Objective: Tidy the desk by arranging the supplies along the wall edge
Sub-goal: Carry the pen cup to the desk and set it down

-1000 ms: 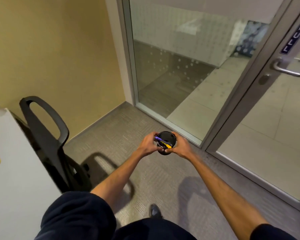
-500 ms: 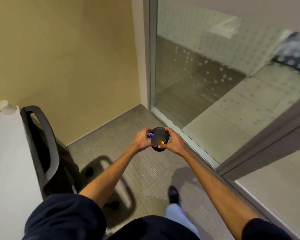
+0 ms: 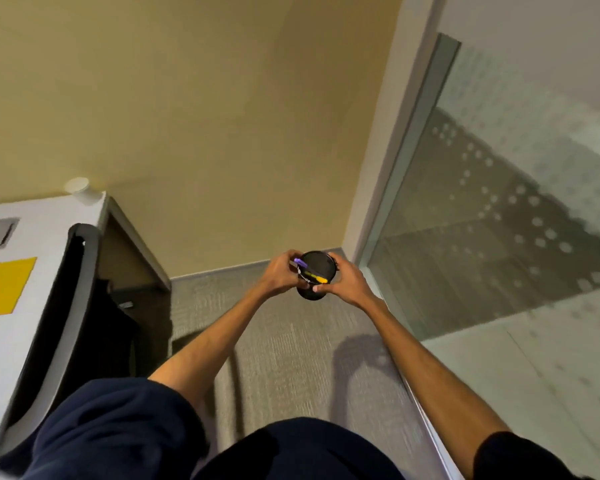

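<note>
A black round pen cup (image 3: 317,271) is held out in front of me, over the carpet, between both hands. My left hand (image 3: 280,276) grips its left side and also touches a purple-capped pen (image 3: 301,263) lying across the rim. My right hand (image 3: 343,280) wraps the cup's right side. A yellow-tipped marker (image 3: 317,278) lies across the opening too. The white desk (image 3: 11,306) is at the left edge, with a yellow sheet (image 3: 0,289) on it.
A white paper cup (image 3: 80,190) stands at the desk's far corner by the tan wall. A black office chair (image 3: 70,306) is pushed against the desk. A frosted glass panel (image 3: 499,220) runs along the right. Grey carpet lies below.
The view has swung left: the glass door has left the frame and the desk and chair have come further into view. Both hands still hold the pen cup.
</note>
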The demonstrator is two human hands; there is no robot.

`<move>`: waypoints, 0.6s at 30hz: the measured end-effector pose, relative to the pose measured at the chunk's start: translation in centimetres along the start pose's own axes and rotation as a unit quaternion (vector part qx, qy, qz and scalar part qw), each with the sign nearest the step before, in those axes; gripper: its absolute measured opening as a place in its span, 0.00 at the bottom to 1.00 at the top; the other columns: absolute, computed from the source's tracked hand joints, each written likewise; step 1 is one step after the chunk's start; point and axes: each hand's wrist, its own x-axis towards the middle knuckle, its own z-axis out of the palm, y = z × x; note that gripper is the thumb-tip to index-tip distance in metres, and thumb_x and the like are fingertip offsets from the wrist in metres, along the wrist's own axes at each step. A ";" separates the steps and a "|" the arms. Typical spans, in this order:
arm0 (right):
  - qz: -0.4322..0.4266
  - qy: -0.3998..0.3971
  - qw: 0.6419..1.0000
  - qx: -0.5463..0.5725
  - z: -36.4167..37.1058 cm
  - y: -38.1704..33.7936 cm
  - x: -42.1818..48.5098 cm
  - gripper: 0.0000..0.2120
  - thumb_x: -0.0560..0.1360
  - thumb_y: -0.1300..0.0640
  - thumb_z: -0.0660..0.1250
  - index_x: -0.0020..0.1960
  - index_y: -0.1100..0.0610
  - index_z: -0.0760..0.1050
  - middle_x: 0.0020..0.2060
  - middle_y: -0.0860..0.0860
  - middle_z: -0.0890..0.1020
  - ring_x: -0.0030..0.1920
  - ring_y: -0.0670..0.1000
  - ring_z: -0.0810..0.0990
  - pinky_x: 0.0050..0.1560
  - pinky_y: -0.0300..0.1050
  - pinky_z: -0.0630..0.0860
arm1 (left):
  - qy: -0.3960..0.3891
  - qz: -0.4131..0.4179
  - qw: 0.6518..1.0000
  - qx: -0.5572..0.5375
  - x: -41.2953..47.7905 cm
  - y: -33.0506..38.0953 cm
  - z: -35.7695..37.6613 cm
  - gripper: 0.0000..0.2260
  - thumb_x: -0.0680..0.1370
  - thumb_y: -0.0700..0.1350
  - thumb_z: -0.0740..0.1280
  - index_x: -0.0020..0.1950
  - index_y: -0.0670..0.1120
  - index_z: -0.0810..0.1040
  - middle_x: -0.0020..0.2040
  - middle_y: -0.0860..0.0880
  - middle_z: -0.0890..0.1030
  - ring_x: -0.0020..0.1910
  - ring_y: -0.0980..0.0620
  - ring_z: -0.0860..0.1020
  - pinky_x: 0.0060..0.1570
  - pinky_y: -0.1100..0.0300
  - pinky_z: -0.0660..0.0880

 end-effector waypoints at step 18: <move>-0.170 -0.175 0.966 -0.082 7.1 -13.7 29.6 0.44 0.63 0.54 0.82 0.73 0.58 0.65 0.69 0.55 0.73 0.69 0.56 0.72 0.69 0.49 0.69 | 0.182 -0.125 0.974 -0.042 14.6 -8.2 -18.9 0.31 0.65 0.37 0.80 0.65 0.37 0.73 0.58 0.40 0.80 0.48 0.48 0.78 0.54 0.51 0.77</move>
